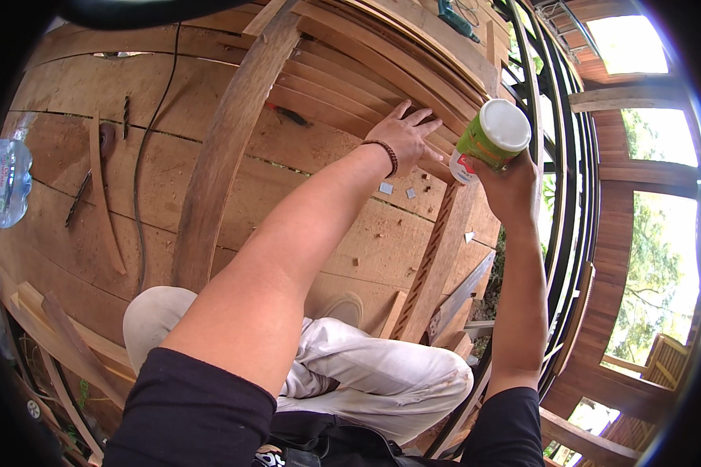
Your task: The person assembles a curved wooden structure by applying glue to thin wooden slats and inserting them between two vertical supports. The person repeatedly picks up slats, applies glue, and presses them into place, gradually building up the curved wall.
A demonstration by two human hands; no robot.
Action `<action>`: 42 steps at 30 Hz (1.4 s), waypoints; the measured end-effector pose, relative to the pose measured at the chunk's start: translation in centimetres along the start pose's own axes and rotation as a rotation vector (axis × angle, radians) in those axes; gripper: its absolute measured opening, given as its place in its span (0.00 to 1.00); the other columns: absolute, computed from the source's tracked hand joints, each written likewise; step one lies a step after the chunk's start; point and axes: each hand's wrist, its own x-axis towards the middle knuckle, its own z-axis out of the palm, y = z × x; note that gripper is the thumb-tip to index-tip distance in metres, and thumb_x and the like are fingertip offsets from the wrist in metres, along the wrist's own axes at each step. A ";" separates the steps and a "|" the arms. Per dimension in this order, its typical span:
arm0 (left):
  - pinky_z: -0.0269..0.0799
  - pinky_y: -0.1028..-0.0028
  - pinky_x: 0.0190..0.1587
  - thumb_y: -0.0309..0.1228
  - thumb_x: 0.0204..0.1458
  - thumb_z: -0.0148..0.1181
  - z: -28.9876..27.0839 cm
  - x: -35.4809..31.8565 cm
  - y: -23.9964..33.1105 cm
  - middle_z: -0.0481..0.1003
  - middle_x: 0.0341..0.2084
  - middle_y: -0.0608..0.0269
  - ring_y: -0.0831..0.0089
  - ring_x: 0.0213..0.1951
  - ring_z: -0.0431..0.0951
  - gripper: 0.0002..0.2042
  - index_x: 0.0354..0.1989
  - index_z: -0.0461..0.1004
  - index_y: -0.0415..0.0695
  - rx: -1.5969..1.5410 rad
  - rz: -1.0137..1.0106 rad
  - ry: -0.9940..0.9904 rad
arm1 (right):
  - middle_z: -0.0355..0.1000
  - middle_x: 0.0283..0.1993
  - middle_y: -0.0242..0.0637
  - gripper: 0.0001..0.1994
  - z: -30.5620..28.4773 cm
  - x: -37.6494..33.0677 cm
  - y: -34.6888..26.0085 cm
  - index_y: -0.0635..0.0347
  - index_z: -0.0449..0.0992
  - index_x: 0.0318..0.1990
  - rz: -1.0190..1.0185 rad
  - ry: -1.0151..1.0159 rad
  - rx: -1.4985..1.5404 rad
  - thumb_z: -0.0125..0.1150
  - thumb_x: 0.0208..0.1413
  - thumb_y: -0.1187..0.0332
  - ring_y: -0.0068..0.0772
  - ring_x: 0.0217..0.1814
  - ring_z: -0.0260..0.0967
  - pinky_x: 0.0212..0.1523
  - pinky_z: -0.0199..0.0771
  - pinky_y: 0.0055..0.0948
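Note:
My right hand (512, 191) is wrapped round a green and white plastic bottle (477, 142). Its round white end tilts up toward me, while its other end points down at the top of a slotted wooden post (435, 261). Slanted slots run in a row along that post. My left hand (403, 138), a braided bracelet at its wrist, has its fingers spread over the stacked wooden slats (343, 97), just left of the bottle. Whether its fingertips press on the wood is hard to make out.
A handsaw (466, 294) leans beside the post near my knee. Drill bits (125, 118), a thin wood strip (105, 194) and a black cord (142, 148) lie on the plank floor at left. A clear water bottle (12, 183) stands far left; a teal power tool (457, 22) lies at the top.

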 end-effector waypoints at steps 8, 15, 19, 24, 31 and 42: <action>0.37 0.53 0.79 0.46 0.57 0.65 -0.5 -0.2 0.1 0.48 0.78 0.70 0.67 0.78 0.45 0.26 0.64 0.69 0.88 0.008 -0.014 -0.037 | 0.82 0.48 0.45 0.28 0.0 -0.1 -1.1 0.63 0.75 0.57 0.034 -0.017 0.011 0.78 0.47 0.71 0.37 0.51 0.81 0.52 0.79 0.34; 0.36 0.53 0.80 0.46 0.57 0.65 -0.4 -0.1 0.2 0.48 0.79 0.71 0.67 0.78 0.45 0.26 0.64 0.69 0.88 0.010 -0.022 -0.032 | 0.83 0.48 0.44 0.27 -0.1 -0.1 -1.2 0.63 0.75 0.57 0.038 -0.015 0.002 0.78 0.47 0.72 0.34 0.51 0.81 0.52 0.79 0.34; 0.37 0.52 0.80 0.46 0.56 0.66 -0.3 -0.2 0.1 0.49 0.78 0.71 0.67 0.78 0.46 0.26 0.64 0.70 0.88 0.007 -0.023 -0.016 | 0.83 0.48 0.45 0.27 0.2 -0.2 -1.3 0.65 0.76 0.55 0.050 -0.029 0.006 0.79 0.47 0.69 0.34 0.50 0.81 0.52 0.79 0.34; 0.38 0.51 0.79 0.45 0.55 0.67 -0.3 -0.1 0.2 0.51 0.78 0.70 0.65 0.78 0.48 0.27 0.63 0.70 0.88 -0.001 -0.020 0.002 | 0.82 0.48 0.44 0.26 1.0 -0.7 -0.8 0.67 0.77 0.54 0.051 -0.047 0.001 0.79 0.47 0.69 0.31 0.50 0.80 0.52 0.79 0.32; 0.38 0.51 0.79 0.46 0.55 0.67 0.0 -0.2 0.1 0.52 0.78 0.69 0.65 0.78 0.48 0.26 0.63 0.71 0.88 0.009 -0.012 0.021 | 0.83 0.46 0.46 0.30 0.8 -0.2 -0.1 0.59 0.74 0.59 0.013 -0.058 0.018 0.79 0.47 0.68 0.45 0.51 0.82 0.48 0.81 0.39; 0.39 0.50 0.79 0.47 0.55 0.67 0.0 -0.2 -0.2 0.51 0.78 0.67 0.63 0.78 0.47 0.26 0.63 0.72 0.85 -0.002 0.000 0.020 | 0.82 0.46 0.47 0.28 0.6 -0.6 -1.0 0.60 0.75 0.57 -0.016 -0.005 -0.032 0.79 0.48 0.67 0.46 0.49 0.82 0.48 0.80 0.39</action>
